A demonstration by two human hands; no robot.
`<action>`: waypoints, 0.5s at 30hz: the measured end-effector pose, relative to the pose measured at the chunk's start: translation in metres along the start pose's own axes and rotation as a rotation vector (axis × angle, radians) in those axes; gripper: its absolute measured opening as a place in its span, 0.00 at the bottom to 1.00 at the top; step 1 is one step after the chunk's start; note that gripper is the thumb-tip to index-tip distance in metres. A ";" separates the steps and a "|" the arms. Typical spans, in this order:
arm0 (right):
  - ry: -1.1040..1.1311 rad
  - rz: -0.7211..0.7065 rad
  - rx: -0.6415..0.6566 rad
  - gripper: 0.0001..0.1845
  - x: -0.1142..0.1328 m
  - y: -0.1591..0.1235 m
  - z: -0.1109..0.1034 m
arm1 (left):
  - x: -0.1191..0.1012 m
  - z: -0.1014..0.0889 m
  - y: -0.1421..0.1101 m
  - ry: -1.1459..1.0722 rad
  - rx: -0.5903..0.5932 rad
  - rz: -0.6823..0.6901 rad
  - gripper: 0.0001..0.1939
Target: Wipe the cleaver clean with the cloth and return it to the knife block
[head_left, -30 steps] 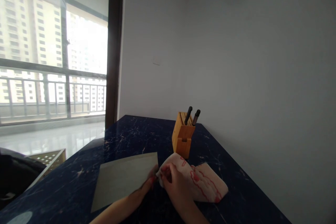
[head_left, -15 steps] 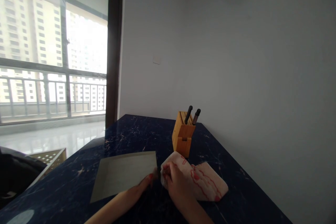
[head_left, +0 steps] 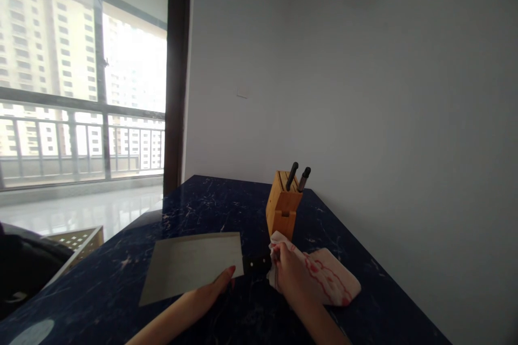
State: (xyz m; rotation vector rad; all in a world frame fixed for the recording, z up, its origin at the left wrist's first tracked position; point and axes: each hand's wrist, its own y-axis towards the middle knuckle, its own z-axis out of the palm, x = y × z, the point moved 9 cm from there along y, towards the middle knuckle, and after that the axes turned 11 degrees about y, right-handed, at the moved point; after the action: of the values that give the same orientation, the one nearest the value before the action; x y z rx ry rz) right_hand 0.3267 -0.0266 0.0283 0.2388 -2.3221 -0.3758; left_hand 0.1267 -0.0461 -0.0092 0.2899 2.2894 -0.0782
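Note:
A cleaver with a broad grey blade and a black riveted handle spans the middle of the view. My left hand grips the blade's lower edge near the handle, thumb on top and the other fingers mostly hidden beneath. My right hand is closed around a white cloth with a red pattern, bunched at the handle's right end. Whether the cloth wraps the handle's tip is hidden by the folds. The loose part of the cloth spreads to the right of my right wrist.
A wooden knife block holding two black-handled knives stands just beyond the cloth. All this is on a dark blue marbled table. A grey wall runs along the right, and a perforated chair-like piece is at the left.
My right hand and the cloth have slid right, away from my left hand, baring the black handle. My left hand still holds the blade. The block stays put.

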 end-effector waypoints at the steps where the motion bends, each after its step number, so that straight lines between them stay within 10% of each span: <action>1: -0.033 0.002 -0.003 0.13 -0.003 0.001 -0.002 | 0.000 0.000 -0.001 -0.002 0.006 -0.005 0.27; 15: -0.007 -0.019 -0.037 0.10 -0.021 0.010 -0.018 | -0.018 -0.006 -0.010 0.045 -0.007 0.024 0.24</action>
State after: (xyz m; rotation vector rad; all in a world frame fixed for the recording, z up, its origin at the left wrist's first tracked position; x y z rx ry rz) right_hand 0.3535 -0.0152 0.0300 0.2418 -2.3190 -0.4289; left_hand 0.1312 -0.0580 0.0075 0.3180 2.3296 -0.0517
